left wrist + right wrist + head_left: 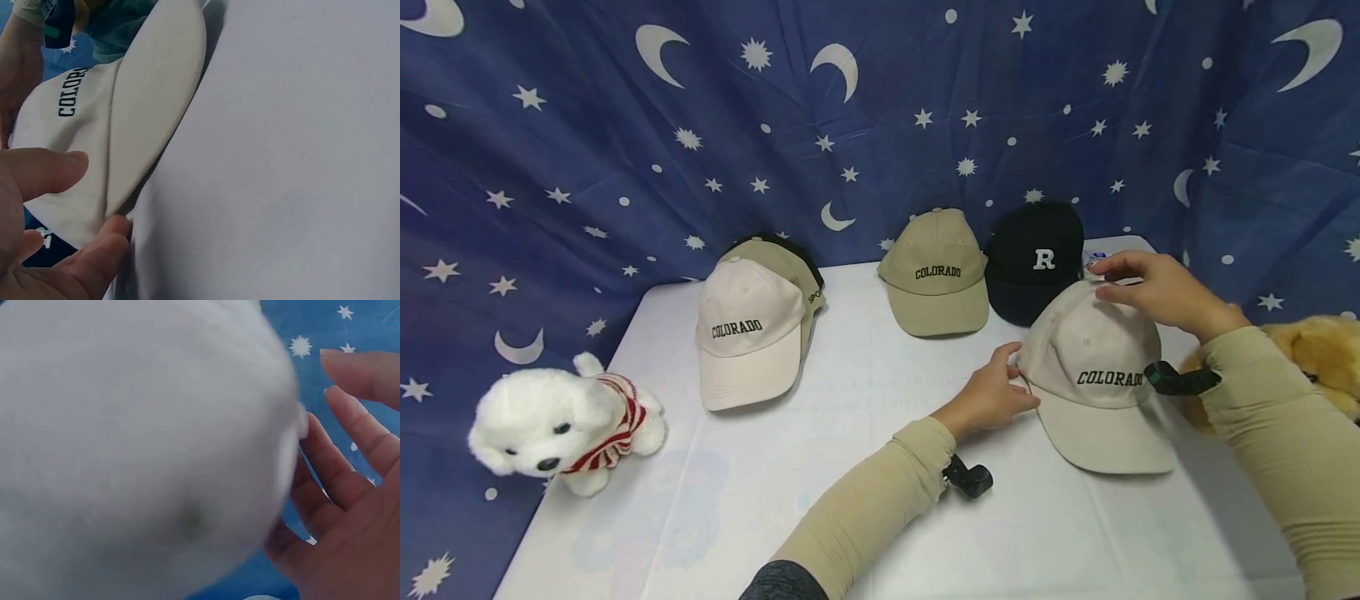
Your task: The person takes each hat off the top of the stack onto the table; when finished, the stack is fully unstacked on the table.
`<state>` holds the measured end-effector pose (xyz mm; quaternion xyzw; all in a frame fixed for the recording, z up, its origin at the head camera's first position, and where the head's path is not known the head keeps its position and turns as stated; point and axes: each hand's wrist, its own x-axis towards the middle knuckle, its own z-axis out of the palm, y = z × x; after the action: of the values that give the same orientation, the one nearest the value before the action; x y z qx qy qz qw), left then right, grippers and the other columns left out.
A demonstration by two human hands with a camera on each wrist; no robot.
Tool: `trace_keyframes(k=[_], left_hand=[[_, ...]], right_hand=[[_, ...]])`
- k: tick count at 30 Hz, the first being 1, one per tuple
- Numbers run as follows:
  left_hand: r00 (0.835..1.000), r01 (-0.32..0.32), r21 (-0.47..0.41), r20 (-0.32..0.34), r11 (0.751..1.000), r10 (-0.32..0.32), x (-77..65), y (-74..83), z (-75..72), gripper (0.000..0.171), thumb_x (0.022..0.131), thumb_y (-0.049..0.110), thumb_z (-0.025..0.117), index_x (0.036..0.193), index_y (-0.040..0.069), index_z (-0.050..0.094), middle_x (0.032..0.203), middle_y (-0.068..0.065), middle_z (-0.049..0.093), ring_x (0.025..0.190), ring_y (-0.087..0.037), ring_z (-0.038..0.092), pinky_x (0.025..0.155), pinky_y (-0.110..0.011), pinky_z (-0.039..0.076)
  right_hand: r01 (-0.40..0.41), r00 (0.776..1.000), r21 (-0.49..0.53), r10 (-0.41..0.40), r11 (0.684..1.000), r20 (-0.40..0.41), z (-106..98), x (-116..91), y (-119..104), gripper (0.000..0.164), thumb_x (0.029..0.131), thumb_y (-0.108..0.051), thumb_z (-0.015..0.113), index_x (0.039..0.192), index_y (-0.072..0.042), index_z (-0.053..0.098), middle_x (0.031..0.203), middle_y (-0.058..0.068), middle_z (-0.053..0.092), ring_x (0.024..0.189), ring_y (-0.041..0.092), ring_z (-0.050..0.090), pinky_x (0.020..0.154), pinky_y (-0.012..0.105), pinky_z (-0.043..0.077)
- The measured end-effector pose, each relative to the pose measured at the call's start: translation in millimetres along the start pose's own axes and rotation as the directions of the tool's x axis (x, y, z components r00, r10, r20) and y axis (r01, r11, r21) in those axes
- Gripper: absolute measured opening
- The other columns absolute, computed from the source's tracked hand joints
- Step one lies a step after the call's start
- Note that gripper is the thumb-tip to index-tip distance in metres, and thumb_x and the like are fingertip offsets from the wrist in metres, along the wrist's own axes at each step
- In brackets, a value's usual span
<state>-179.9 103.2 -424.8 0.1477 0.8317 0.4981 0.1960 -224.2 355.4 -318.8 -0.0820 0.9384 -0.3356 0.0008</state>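
A pale cream cap [1097, 358] with COLORADO lettering sits upright on the right side of the table, brim toward me. My left hand [988, 396] is at the cap's left side, thumb and fingers spread; in the left wrist view its fingertips [115, 231] reach the corner where brim meets crown. Over the top of the crown is my right hand [1161, 292], fingers apart. The right wrist view has the blurred crown [137, 425] beside loosely bent fingers [331, 465], one of them at its edge. Behind the cream cap, a black cap [1026, 283] with a white R is partly hidden.
A tan COLORADO cap [936, 283] stands left of the black one. Farther left, another cream cap [748, 333] overlaps more caps behind it. A white plush dog [565, 421] sits at the table's left edge, and a golden plush [1322, 358] is behind my right forearm.
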Motion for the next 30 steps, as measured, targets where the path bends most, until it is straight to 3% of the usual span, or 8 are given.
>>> trace_keyframes(k=[3,6,10,12,14,22,30], left_hand=[[1.000,-0.019,0.026,0.009,0.999,0.019,-2.3,-0.9,-8.8,0.078,0.086,0.017,0.080,0.152,0.018,0.038,0.133,-0.007,0.059,0.101,-0.006,0.064,0.086,-0.021,0.048],[0.999,-0.039,0.035,0.009,0.999,0.038,-5.8,-0.9,-22.5,0.074,0.088,0.019,0.078,0.151,0.016,0.041,0.137,-0.008,0.056,0.111,-0.012,0.062,0.089,-0.023,0.048],[0.997,-0.071,0.019,-0.007,0.997,0.071,-13.6,-0.3,-46.6,0.073,0.090,0.018,0.076,0.152,0.015,0.039,0.144,-0.012,0.051,0.122,-0.020,0.058,0.095,-0.028,0.048],[0.996,-0.087,0.017,-0.023,0.996,0.087,-18.7,-0.3,-59.9,0.073,0.090,0.019,0.075,0.153,0.014,0.038,0.146,-0.013,0.049,0.126,-0.022,0.056,0.098,-0.031,0.048],[0.994,-0.098,0.015,-0.038,0.995,0.099,-24.0,-1.0,-73.1,0.073,0.091,0.019,0.075,0.153,0.014,0.037,0.148,-0.013,0.047,0.129,-0.024,0.053,0.101,-0.034,0.047],[0.988,-0.109,-0.013,-0.109,0.994,0.106,-48.8,-7.5,-121.8,0.076,0.091,0.020,0.075,0.155,0.017,0.034,0.152,-0.013,0.042,0.135,-0.026,0.046,0.106,-0.041,0.042],[0.977,-0.096,-0.008,-0.194,0.995,0.093,-70.8,-14.7,-152.0,0.075,0.089,0.018,0.076,0.153,0.016,0.037,0.150,-0.012,0.043,0.134,-0.025,0.047,0.106,-0.043,0.042]], right_hand=[[-0.001,1.000,0.002,0.001,1.000,-0.022,-3.8,-3.1,-2.6,0.042,0.096,-0.022,0.069,0.130,0.002,0.060,0.128,0.023,0.059,0.115,0.031,0.053,0.078,0.009,0.036],[0.007,0.998,0.005,-0.007,1.000,-0.061,-7.4,-5.9,-7.2,0.041,0.096,-0.022,0.069,0.128,0.001,0.061,0.124,0.019,0.061,0.109,0.016,0.055,0.075,0.008,0.037],[0.048,0.993,0.038,-0.043,0.998,-0.107,-10.9,-9.1,-14.3,0.038,0.094,-0.018,0.071,0.126,0.001,0.063,0.112,-0.007,0.062,0.097,-0.003,0.052,0.076,0.006,0.039],[0.073,0.990,0.056,-0.065,0.996,-0.123,-11.8,-9.8,-18.1,0.037,0.093,-0.014,0.072,0.125,0.002,0.063,0.106,-0.018,0.059,0.096,-0.006,0.052,0.077,0.005,0.040],[0.091,0.988,0.070,-0.081,0.993,-0.129,-11.9,-10.5,-21.9,0.038,0.093,-0.012,0.072,0.126,0.002,0.062,0.105,-0.021,0.057,0.096,-0.006,0.051,0.077,0.004,0.041],[0.179,0.977,0.105,-0.165,0.978,-0.135,-2.3,-12.2,-42.2,0.038,0.090,-0.004,0.073,0.126,0.002,0.063,0.109,-0.018,0.058,0.098,-0.002,0.054,0.082,0.007,0.042],[0.247,0.966,0.144,-0.232,0.958,-0.112,13.4,-10.1,-54.6,0.042,0.085,0.002,0.075,0.125,0.002,0.064,0.117,-0.001,0.062,0.102,0.002,0.053,0.086,0.011,0.042]])
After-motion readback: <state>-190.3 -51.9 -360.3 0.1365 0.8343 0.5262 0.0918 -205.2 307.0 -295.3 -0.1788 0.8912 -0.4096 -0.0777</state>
